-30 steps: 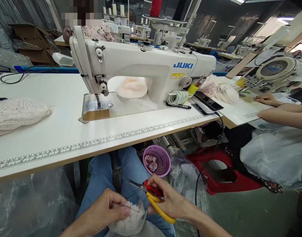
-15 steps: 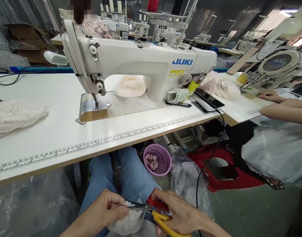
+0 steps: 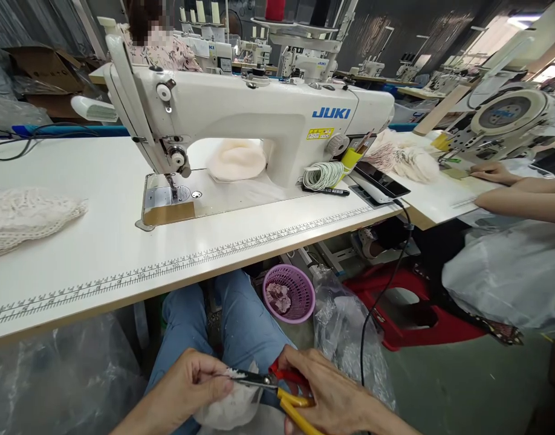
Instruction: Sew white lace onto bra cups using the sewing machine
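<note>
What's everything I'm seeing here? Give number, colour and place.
Table: one, white, across middle
Near sewing machine: one, white, on table
Other machines: several, mostly white, right and behind
Padded piece: one, cream, beneath near machine's arm
Lacy fabric: one pile, cream, table left
Ruler strip: one, black markings, table front
Cord coil: one, pale, table right
Basket: one, purple, below table
Stool: one, red, right
Co-workers: at least two, pale tops, right and behind
Scissors: one, red-yellow handles, lower centre
Cloth: one, white, lower centre
Legs: two, blue trousers, lower centre
Left hand: one, bare, on cloth
Right hand: one, bare, on scissors
</note>
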`<state>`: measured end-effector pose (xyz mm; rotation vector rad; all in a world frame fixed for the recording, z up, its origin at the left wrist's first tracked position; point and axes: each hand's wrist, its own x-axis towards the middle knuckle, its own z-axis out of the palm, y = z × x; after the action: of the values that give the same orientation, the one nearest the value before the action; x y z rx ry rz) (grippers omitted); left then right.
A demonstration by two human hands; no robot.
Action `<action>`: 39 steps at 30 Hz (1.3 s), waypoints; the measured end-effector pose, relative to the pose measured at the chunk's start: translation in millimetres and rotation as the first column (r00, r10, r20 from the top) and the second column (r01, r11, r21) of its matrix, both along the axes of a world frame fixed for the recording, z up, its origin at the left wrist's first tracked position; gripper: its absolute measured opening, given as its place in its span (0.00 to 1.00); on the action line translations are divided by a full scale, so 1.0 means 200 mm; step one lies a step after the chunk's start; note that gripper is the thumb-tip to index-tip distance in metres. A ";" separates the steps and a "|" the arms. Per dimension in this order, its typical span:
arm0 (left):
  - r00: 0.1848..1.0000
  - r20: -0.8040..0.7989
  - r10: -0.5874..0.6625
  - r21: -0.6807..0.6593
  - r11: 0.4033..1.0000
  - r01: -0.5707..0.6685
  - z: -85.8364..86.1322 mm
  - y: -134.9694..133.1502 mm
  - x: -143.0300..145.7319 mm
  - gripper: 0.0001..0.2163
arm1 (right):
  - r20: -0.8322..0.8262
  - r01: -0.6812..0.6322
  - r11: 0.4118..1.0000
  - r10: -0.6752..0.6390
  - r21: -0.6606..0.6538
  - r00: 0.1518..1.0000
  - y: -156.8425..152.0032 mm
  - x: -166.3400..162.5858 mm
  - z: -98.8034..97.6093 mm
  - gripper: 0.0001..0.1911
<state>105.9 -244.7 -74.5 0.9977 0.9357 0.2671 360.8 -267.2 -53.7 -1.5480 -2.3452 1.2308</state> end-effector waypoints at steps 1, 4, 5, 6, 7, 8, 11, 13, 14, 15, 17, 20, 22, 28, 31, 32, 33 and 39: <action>1.000 0.000 0.004 0.002 1.000 -0.004 0.01 0.00 0.00 0.25 | -0.006 0.007 1.000 -0.007 0.019 1.000 0.00 0.00 0.00 0.19; 1.000 0.015 0.012 -0.009 1.000 -0.011 0.03 0.01 0.01 0.23 | -0.027 0.020 0.999 -0.020 0.024 0.999 0.00 -0.01 0.01 0.15; 1.000 0.020 0.014 -0.016 1.000 -0.013 0.03 0.02 0.01 0.23 | -0.030 0.025 1.000 -0.025 0.009 0.999 0.01 -0.01 0.02 0.15; 1.000 0.023 0.015 -0.023 1.000 -0.014 0.04 0.02 0.01 0.22 | -0.029 0.029 1.000 -0.029 -0.010 0.999 0.01 -0.02 0.02 0.15; 1.000 0.025 0.018 -0.029 0.999 -0.017 0.05 0.02 0.01 0.22 | -0.024 0.032 0.999 -0.033 -0.028 0.999 0.01 -0.02 0.02 0.16; 0.999 0.028 0.017 -0.033 0.999 -0.016 0.05 0.03 0.02 0.23 | -0.018 0.035 0.998 -0.036 -0.043 0.999 0.01 -0.02 0.03 0.16; 0.999 0.031 0.019 -0.025 1.000 -0.018 0.05 0.03 0.02 0.23 | -0.012 0.040 0.997 -0.041 -0.071 0.999 0.01 -0.02 0.01 0.17; 0.999 0.021 0.024 -0.024 0.999 -0.024 0.05 0.03 0.01 0.23 | -0.028 0.037 0.996 -0.039 -0.077 0.999 0.01 -0.02 0.00 0.19; 1.000 0.011 0.026 -0.019 0.999 -0.026 0.05 0.02 0.01 0.23 | -0.040 0.035 0.996 -0.039 -0.079 0.998 0.01 -0.02 -0.01 0.20; 1.000 0.001 0.025 -0.013 1.000 -0.024 0.05 0.02 0.01 0.23 | -0.050 0.033 0.996 -0.037 -0.079 0.998 0.01 -0.02 -0.02 0.20; 1.000 -0.013 0.021 0.008 1.000 -0.021 0.04 0.02 0.01 0.23 | -0.058 0.028 0.997 -0.032 -0.073 0.998 0.01 -0.02 -0.03 0.21; 1.000 -0.018 0.018 0.016 1.000 -0.017 0.05 0.01 0.01 0.24 | -0.029 0.029 0.999 -0.029 -0.016 0.999 0.00 -0.02 -0.04 0.18; 0.999 -0.031 0.025 0.010 1.000 -0.025 0.05 0.01 0.01 0.24 | -0.009 0.028 0.999 -0.028 0.025 1.000 -0.01 -0.02 -0.05 0.14; 0.999 -0.042 0.012 -0.032 0.999 -0.013 0.09 0.03 0.04 0.24 | -0.005 0.022 0.999 -0.022 0.036 1.000 -0.02 -0.02 -0.07 0.18; 0.999 -0.037 0.015 -0.033 0.999 -0.016 0.08 0.03 0.04 0.24 | -0.030 0.031 0.999 -0.030 0.031 0.999 -0.02 -0.02 -0.08 0.22; 0.999 -0.033 0.017 -0.035 0.999 -0.018 0.07 0.03 0.04 0.24 | -0.041 0.031 0.999 -0.029 0.027 0.999 -0.02 -0.02 -0.08 0.22; 0.999 -0.029 0.018 -0.036 0.999 -0.019 0.07 0.03 0.04 0.24 | -0.054 0.033 0.999 -0.031 0.026 0.998 -0.02 -0.02 -0.09 0.23; 0.999 -0.028 0.032 -0.055 0.998 -0.034 0.05 0.02 0.04 0.25 | -0.113 0.114 0.993 -0.109 0.042 0.988 -0.06 0.00 -0.16 0.21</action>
<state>113.2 -240.1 -64.9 0.9376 0.9802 0.2542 360.3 -278.4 -85.2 -1.5313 -2.1720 1.1937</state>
